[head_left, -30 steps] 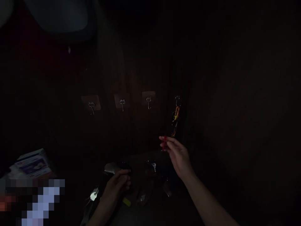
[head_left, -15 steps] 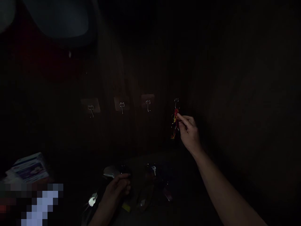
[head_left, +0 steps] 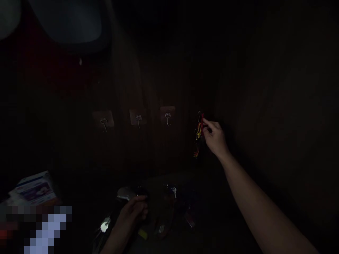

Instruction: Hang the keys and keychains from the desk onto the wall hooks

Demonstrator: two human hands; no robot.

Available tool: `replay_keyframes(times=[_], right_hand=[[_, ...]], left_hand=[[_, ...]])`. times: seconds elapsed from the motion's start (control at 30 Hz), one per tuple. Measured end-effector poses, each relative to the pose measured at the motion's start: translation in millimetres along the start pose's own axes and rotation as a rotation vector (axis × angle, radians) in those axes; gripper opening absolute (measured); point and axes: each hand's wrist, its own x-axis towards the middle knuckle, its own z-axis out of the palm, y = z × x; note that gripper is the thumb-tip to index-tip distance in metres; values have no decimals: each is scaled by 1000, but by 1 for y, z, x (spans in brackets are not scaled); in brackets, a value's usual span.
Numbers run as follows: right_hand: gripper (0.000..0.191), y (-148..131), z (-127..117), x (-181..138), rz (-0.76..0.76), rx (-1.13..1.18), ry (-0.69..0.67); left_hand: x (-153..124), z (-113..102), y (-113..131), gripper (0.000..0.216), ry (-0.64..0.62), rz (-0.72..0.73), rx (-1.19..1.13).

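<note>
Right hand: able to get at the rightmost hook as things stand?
Likely yes: the right hand, pinching a red item, is right beside the rightmost hook; the yellow cord hanging there may crowd it.

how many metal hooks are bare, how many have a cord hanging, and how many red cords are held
Bare metal hooks: 3
Metal hook with yellow cord hanging: 1
Red cord in right hand: 1
Total: 5

Single near view from the head, forward and down over both hands (head_left: 215,140)
</note>
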Motion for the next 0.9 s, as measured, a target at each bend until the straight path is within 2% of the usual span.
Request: replay_keyframes(times=[0.13,0.33,0.5,0.67,0.9], right_hand=[[40,0,2,2,-7,-31,-8],[26,-5,0,12,-28,-197,-76],[21,-6,3,9,-57,-308,-119],[26,-6,6,-7,-52,-354,-146],[49,-5,3,-42,-42,-366,-217]], left_hand=[[-1,0,1,43,1,4,16],[-8,2,7,41,-9,2,40],[-11,0,15,38,-76,-24,72],[-9,-5,16,37,-132,-52,80],[-6,-2,6,40,-54,-8,47]])
